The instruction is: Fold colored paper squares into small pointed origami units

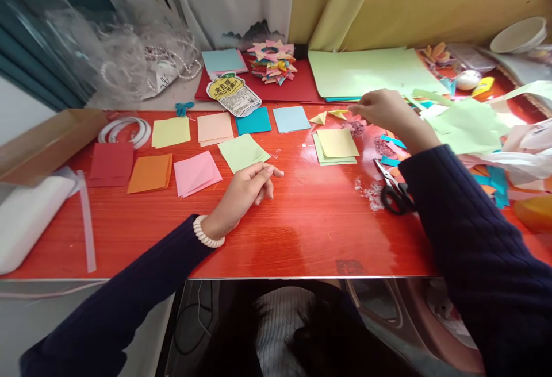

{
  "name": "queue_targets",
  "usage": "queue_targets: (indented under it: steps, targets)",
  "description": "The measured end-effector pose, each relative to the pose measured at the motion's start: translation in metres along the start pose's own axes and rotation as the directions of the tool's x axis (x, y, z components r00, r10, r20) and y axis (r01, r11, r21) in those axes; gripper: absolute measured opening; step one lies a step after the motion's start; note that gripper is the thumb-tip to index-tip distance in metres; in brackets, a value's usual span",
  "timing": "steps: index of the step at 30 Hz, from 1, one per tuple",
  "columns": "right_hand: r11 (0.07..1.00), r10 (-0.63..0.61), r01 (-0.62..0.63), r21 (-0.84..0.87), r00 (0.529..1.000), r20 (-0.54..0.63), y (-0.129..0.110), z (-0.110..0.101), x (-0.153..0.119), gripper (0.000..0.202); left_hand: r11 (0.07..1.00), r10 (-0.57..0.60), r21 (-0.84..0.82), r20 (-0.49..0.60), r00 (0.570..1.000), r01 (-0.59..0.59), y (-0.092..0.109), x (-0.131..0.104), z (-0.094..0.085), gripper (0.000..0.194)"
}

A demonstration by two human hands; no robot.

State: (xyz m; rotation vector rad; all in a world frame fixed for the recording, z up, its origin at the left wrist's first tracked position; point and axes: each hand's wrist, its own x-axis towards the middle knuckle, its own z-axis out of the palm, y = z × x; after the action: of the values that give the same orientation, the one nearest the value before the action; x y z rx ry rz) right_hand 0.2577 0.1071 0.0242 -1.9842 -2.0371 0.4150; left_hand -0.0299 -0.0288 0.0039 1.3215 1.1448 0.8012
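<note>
My left hand (250, 190) hovers over the red table just below the light green paper squares (242, 152), its fingers loosely curled and nothing seen in them. Further right, my right hand (382, 110) reaches to the back, fingertips pinched beside a small folded yellow piece (338, 114); whether they grip anything is too small to tell. Another folded yellow piece (319, 118) lies to its left. Yellow squares (337, 142) rest on green ones in front of them. Black-handled scissors (394, 193) lie beside my right forearm.
Stacks of red (111, 161), orange (150, 173) and pink paper (197, 173) lie at the left. A folded paper ornament (273, 62) stands at the back. Large green sheets (371, 72) lie behind my right hand, paper scraps (463, 124) at the right.
</note>
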Motion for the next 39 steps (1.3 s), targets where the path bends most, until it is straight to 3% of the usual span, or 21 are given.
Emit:
queue_targets:
  steps: [3, 5, 7, 13, 19, 23, 25, 27, 29, 31, 33, 36, 39]
  targets:
    - [0.985, -0.155, 0.162, -0.066, 0.984, 0.09, -0.002, 0.005, -0.02, 0.036, 1.0, -0.005, 0.016, 0.002, 1.0, 0.005, 0.0, 0.0, 0.001, 0.027]
    - [0.948, -0.28, 0.301, -0.104, 0.943, 0.179, 0.0, 0.014, -0.034, 0.053, 0.999, -0.001, 0.041, 0.01, 1.0, 0.001, 0.0, -0.001, 0.002, 0.027]
    - [0.923, -0.345, 0.368, -0.115, 0.921, 0.178, 0.003, 0.025, -0.046, 0.063, 0.998, 0.003, 0.065, 0.016, 1.0, -0.004, 0.0, -0.001, 0.002, 0.027]
    - [0.942, -0.31, 0.311, -0.128, 0.95, 0.024, 0.003, 0.042, -0.065, 0.055, 0.996, 0.013, 0.09, 0.003, 1.0, -0.013, 0.0, 0.0, 0.003, 0.026]
    - [0.947, -0.304, 0.279, -0.161, 0.94, -0.158, 0.0, 0.043, -0.068, 0.05, 0.99, 0.0, 0.144, 0.017, 1.0, -0.002, 0.002, 0.0, 0.003, 0.028]
    - [0.951, -0.302, 0.283, -0.123, 0.935, -0.184, 0.002, 0.043, -0.068, 0.046, 0.982, -0.002, 0.19, 0.044, 0.999, -0.006, 0.001, 0.0, 0.003, 0.028]
    - [0.955, -0.296, 0.282, -0.093, 0.928, -0.226, -0.002, 0.038, -0.071, 0.044, 0.977, 0.021, 0.213, 0.048, 0.999, -0.031, -0.002, 0.0, 0.003, 0.03]
    - [0.96, -0.277, 0.279, -0.036, 0.914, -0.297, -0.012, 0.031, -0.08, 0.042, 0.949, 0.126, 0.29, 0.007, 0.992, -0.122, -0.006, 0.001, 0.004, 0.026]
    - [0.956, -0.253, 0.287, 0.062, 0.914, -0.318, -0.027, 0.024, -0.092, 0.042, 0.853, 0.345, 0.436, -0.057, 0.937, -0.287, -0.008, 0.002, 0.004, 0.023]
    - [0.91, -0.307, 0.356, 0.214, 0.924, -0.228, -0.044, 0.022, -0.106, 0.043, 0.657, 0.597, 0.597, -0.039, 0.802, -0.46, -0.008, 0.005, 0.005, 0.04]
    - [0.83, -0.398, 0.379, 0.408, 0.916, -0.042, -0.058, 0.025, -0.118, 0.044, 0.41, 0.746, 0.695, 0.117, 0.656, -0.591, -0.007, 0.007, 0.004, 0.049]
    - [0.703, -0.468, 0.259, 0.662, 0.87, 0.157, -0.072, 0.036, -0.129, 0.044, 0.107, 0.784, 0.726, 0.359, 0.506, -0.68, -0.008, 0.009, 0.001, 0.035]
    - [0.531, -0.368, 0.023, 0.847, 0.907, 0.206, -0.075, 0.046, -0.132, 0.056, -0.006, 0.807, 0.724, 0.411, 0.425, -0.69, -0.011, 0.009, -0.002, 0.028]
